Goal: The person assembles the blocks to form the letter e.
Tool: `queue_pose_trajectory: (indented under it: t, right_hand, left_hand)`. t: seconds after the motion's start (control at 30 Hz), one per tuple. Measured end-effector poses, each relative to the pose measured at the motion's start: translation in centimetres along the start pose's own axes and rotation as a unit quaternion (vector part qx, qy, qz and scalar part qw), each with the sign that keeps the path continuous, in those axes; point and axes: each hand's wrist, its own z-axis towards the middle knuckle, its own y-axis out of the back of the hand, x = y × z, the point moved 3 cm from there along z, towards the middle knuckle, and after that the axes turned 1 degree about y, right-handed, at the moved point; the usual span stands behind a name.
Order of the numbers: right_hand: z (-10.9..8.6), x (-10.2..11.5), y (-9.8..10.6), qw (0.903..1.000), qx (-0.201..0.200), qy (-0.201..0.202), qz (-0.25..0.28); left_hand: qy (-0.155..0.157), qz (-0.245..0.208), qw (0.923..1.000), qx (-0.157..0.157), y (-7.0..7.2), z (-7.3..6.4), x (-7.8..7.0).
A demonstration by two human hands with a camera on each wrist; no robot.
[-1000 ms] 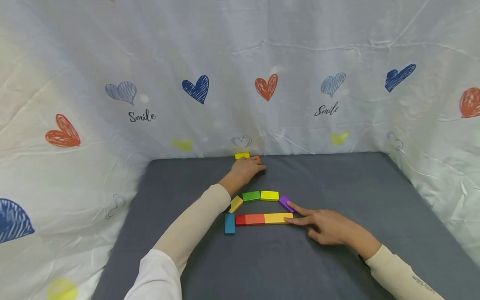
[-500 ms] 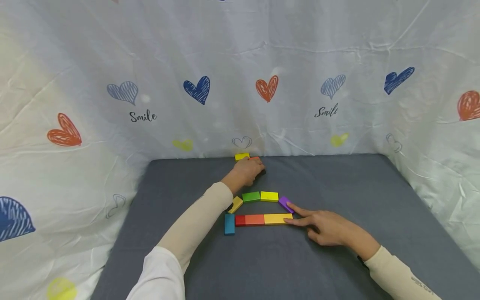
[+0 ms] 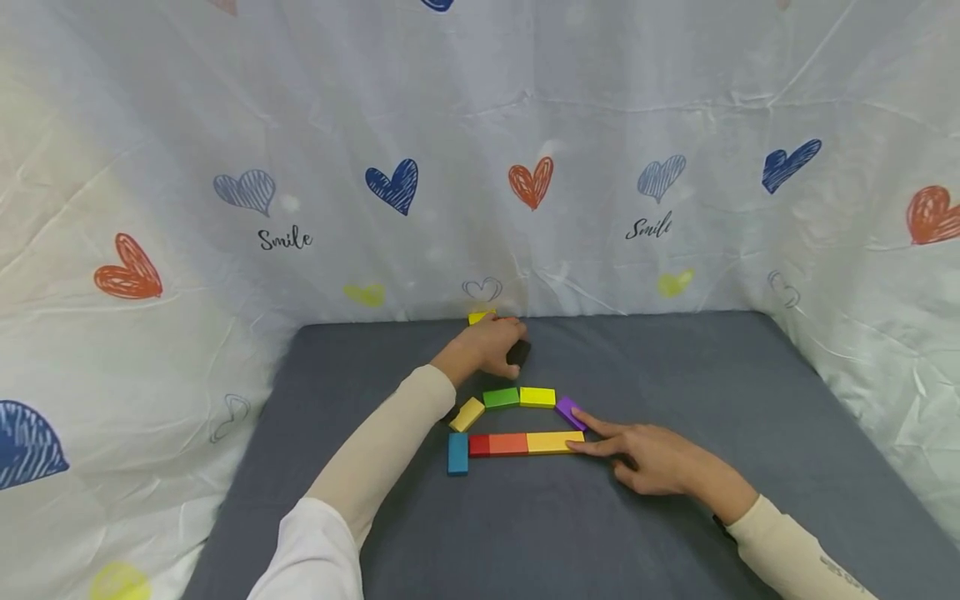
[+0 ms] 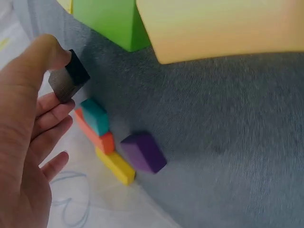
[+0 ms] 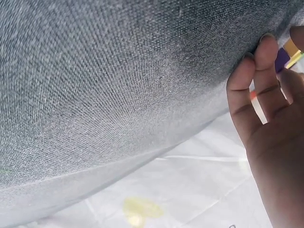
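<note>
Left grip (image 3: 486, 343) pinches a black wooden-looking block (image 4: 70, 78) beyond the green block (image 3: 501, 398).
The black block is probably light, stiff and not fragile; its opposite sides should suit thumb and fingers. Right grip (image 3: 651, 457), fingers extended, touches the purple block (image 3: 567, 411).
</note>
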Motion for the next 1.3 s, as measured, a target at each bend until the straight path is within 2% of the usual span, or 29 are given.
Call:
queue_pose_trajectory:
  t: [0.17,0.3,0.5,0.63,0.77,0.87,1.03,1.1,1.2,1.3]
  right_hand:
    - [0.0,0.0,0.0,0.9999,0.004,-0.009,0.013]
    - [-0.1,-0.1,0.0,0.9998,0.006,-0.01,0.014]
    - [-0.3,-0.3,-0.1,0.9998,0.009,-0.013,0.014]
    - [-0.3,-0.4,0.0,0.9998,0.01,-0.014,0.014]
    - [-0.1,-0.3,0.0,0.9998,0.01,-0.011,0.014]
    - [0.0,-0.3,0.1,0.9998,0.009,-0.006,0.016]
    - [0.0,-0.3,0.3,0.9999,0.004,-0.008,0.007]
    - [-0.1,-0.3,0.3,0.9999,0.004,-0.011,0.003]
    - [-0.1,-0.3,0.3,0.9999,0.006,-0.011,0.005]
    - [-0.2,-0.3,0.2,1.0,0.006,-0.007,0.004]
  left_hand:
    - [0.005,-0.015,0.9989,-0.044,1.3,-1.7,0.3]
    - [-0.001,-0.007,0.9967,-0.081,2.3,-3.8,0.2]
    - [0.004,-0.028,0.9892,-0.144,3.1,-8.2,-0.6]
    - [0.014,-0.041,0.9817,-0.185,3.4,-11.6,-2.0]
    - [0.027,-0.068,0.9689,-0.236,3.3,-15.2,-4.1]
    - [0.047,-0.084,0.9614,-0.258,2.8,-17.9,-5.7]
    - [0.093,-0.104,0.9573,-0.253,1.0,-21.5,-8.3]
    - [0.119,-0.114,0.954,-0.25,-0.2,-22.6,-9.4]
    - [0.166,-0.145,0.9445,-0.243,-2.4,-24.2,-11.0]
    - [0.213,-0.177,0.9352,-0.221,-5.0,-25.5,-12.4]
